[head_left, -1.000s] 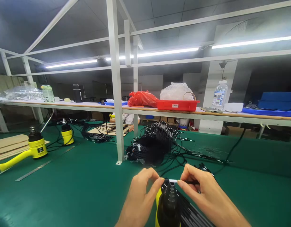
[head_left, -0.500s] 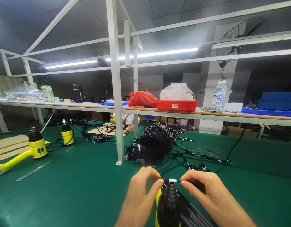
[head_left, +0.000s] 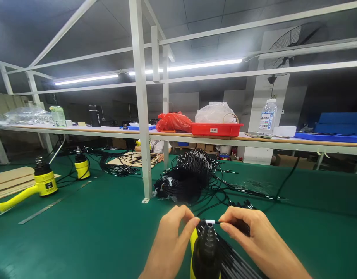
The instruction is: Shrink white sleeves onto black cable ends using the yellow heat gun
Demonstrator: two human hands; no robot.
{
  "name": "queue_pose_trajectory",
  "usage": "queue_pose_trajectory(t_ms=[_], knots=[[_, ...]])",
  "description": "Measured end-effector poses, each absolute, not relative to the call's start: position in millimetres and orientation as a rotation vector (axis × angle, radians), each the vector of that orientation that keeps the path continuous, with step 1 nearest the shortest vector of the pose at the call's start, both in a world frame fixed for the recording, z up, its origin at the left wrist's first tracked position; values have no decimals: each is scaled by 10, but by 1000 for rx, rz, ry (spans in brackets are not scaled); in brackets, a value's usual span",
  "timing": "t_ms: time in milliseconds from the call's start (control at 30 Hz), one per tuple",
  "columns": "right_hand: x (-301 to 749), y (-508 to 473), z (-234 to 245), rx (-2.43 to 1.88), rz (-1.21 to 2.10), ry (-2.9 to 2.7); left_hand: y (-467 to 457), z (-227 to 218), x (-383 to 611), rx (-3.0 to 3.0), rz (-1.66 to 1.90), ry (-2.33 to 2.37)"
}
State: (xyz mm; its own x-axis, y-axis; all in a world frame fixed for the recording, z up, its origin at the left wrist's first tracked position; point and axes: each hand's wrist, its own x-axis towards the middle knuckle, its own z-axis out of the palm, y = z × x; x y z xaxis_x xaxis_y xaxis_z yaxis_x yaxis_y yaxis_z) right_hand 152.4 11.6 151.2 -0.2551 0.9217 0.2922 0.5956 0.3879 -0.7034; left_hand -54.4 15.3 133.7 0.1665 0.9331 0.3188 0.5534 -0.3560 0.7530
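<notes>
Between my two hands a thin black cable (head_left: pixel 217 222) is stretched level, with a white sleeve (head_left: pixel 210 221) around it. My left hand (head_left: pixel 174 236) pinches it on the left with thumb and forefinger. On the right, my right hand (head_left: pixel 254 232) pinches the cable close to the sleeve's end. Right under the sleeve stands a heat gun (head_left: pixel 207 252) with its stepped metal nozzle pointing up; part of its yellow body shows at the left. A bundle of black cables (head_left: pixel 236 257) lies behind and to the right of the heat gun.
A large coil of black cables (head_left: pixel 184 180) lies beyond my hands, beside a white post (head_left: pixel 143 116). Two more heat guns, one nearer (head_left: pixel 45 180) and one farther (head_left: pixel 81 164), stand at left. A shelf above holds a red tray (head_left: pixel 216 130). Across the bench, a person's hand (head_left: pixel 161 157) shows.
Both hands still pinch the cable above the nozzle. The cable and white sleeve have shifted very slightly left, with the right hand moving a little left too.
</notes>
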Motion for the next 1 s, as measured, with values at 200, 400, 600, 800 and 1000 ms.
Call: queue_pose_trajectory(t_ms=[200,400,600,800,1000], knots=[[1557,129,1517,-1314,668,-1939,116,1395,-532,1924,1094,1363],[1563,100,1519,-1319,623,-1945,147,1381,-552,1941,1103,1378],[1541,113,1516,-1298,621,-1954,192,1301,-593,1983,1089,1380],[1519,125,1506,-1305,594,-1897,162,1374,-571,1948,1090,1362],[1533,143,1467,-1341,591,-1902,126,1371,-574,1944,1122,1343]])
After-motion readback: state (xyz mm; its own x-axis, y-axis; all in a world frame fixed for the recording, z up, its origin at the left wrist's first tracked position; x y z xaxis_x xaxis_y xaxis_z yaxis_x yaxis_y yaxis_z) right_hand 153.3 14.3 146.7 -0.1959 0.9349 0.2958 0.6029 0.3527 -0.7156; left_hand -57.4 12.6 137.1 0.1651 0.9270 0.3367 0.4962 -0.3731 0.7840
